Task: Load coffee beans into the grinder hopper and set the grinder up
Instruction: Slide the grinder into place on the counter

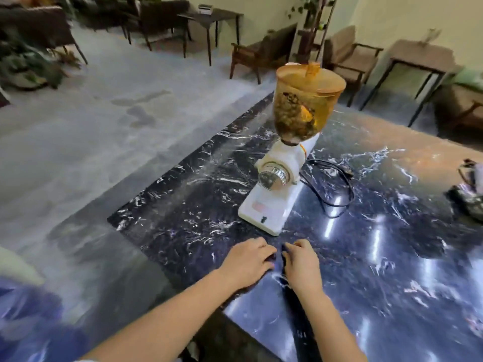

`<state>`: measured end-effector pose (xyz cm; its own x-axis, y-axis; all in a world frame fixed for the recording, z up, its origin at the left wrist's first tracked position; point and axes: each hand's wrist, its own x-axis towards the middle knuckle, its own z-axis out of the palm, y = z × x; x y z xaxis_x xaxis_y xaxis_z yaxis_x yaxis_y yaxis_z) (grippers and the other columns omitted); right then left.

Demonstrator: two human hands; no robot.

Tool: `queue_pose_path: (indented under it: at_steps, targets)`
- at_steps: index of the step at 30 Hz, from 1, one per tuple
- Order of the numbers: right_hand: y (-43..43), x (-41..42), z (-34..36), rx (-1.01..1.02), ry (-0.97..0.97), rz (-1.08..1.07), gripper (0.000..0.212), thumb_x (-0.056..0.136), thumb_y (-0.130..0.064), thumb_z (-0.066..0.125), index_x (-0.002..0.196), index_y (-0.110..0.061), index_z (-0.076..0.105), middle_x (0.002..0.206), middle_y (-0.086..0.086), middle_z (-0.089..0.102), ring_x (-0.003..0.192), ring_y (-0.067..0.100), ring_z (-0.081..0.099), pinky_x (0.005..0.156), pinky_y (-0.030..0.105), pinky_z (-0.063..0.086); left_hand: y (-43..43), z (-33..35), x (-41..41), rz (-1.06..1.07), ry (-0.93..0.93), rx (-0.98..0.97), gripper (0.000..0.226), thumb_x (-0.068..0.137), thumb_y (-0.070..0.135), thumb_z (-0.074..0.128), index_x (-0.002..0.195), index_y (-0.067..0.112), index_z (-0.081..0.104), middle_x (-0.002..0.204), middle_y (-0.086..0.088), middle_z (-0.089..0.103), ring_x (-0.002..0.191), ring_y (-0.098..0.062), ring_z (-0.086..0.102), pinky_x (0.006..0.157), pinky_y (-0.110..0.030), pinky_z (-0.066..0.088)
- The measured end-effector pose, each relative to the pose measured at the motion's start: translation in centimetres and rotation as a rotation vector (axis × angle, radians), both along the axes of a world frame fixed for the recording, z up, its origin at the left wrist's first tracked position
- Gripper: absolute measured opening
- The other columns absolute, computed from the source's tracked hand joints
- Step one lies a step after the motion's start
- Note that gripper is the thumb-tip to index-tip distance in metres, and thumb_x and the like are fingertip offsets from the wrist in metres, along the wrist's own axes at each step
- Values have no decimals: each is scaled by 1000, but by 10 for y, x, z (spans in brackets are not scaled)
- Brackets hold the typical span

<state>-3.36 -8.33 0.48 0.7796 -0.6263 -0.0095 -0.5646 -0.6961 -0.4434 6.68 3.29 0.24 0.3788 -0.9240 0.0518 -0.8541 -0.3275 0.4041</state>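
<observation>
Grinder [277, 176] stands mid-frame on the tabletop [392, 257], hopper [305, 105] lidded, beans inside. Both hands, left [248, 265] and right [303, 265], rest flat below it, fingers loosely spread, holding nothing; loading appears done.

a single wide-angle view, worn on the person's head, looks forward and steeply down across a dark marble counter [392, 257]. both hands sit close under the lens at the bottom centre, left hand [248, 265] just beside right hand [303, 265]. the grinder [277, 184] stands just beyond the fingertips. further past them the view reaches floor, chairs and side tables. edges bend and blur.
</observation>
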Motion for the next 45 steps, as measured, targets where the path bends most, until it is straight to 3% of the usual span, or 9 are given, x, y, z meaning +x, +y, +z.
queue_pose_path:
  at_steps: [6, 15, 19, 25, 30, 35, 38, 41, 45]
  targets:
    - [22, 3, -2, 156, -174, -480, 11, 85, -13, 60, 79, -8, 66, 78, 8, 69, 76, 26, 62, 70, 33, 44, 2, -14, 12, -139, 29, -199, 14, 87, 9, 65, 80, -2, 68, 81, -21, 65, 74, -34, 65, 67, -43, 55]
    - [46, -2, 14, 1516, -1067, -1054, 16, 84, 4, 48, 73, 0, 59, 54, 8, 63, 44, 13, 59, 38, 14, 39, 6, 3, 19, -168, -137, 39, 39, 33, 6, 91, 60, 13, 64, 63, -4, 64, 59, -22, 63, 47, -21, 47]
    - [34, 32, 21, 1217, -847, -843, 19, 87, -1, 57, 72, -2, 69, 52, 3, 60, 43, 9, 51, 41, 14, 41, 7, 1, 26, -140, -183, 207, 18, 92, 5, 51, 109, 6, 58, 116, -11, 57, 110, -28, 48, 89, -34, 41]
    - [20, 78, 28, 136, -177, -296, 21, 87, -18, 59, 100, -8, 72, 95, 15, 71, 91, 32, 65, 76, 33, 48, 15, 12, 34, -147, -258, 286, 31, 86, -6, 51, 116, 4, 51, 116, -15, 54, 108, -33, 47, 89, -40, 44]
    - [10, 94, 31, -73, 135, -25, 15, 86, -3, 48, 78, -7, 60, 74, 4, 43, 77, 32, 50, 65, 32, 37, 16, 8, 44, -127, -276, 275, 29, 84, -7, 48, 109, 5, 55, 112, -15, 57, 105, -31, 49, 88, -39, 40]
    - [4, 100, 35, -74, 195, -54, 42, 79, 8, 47, 55, -15, 21, 66, 8, 40, 73, 33, 42, 63, 29, 31, 18, 2, 52, -89, -223, 110, 21, 72, -8, 59, 90, 2, 66, 90, -14, 65, 86, -29, 59, 73, -36, 51]
    - [5, 103, 38, -57, 197, -71, 44, 78, 8, 50, 57, -16, 20, 91, 19, 58, 88, 39, 57, 64, 32, 37, 21, 0, 60, -73, -207, -44, 33, 38, -9, 86, 62, 7, 72, 57, -4, 65, 51, -22, 63, 44, -20, 52]
    - [5, 104, 44, 21, 175, -119, 31, 79, 6, 51, 62, -13, 32, 97, 21, 59, 90, 36, 60, 64, 30, 39, 19, -5, 65, 41, -124, -127, 29, 56, -7, 84, 79, 8, 78, 71, -4, 72, 65, -22, 68, 56, -20, 54]
    - [0, 95, 37, 1055, -411, -437, 7, 80, 7, 60, 75, 2, 62, 79, 15, 61, 51, 12, 62, 46, 16, 48, 13, -2, 70, 560, 726, -372, 25, 83, -11, 64, 98, 6, 76, 87, -3, 76, 87, -18, 71, 80, -24, 58]
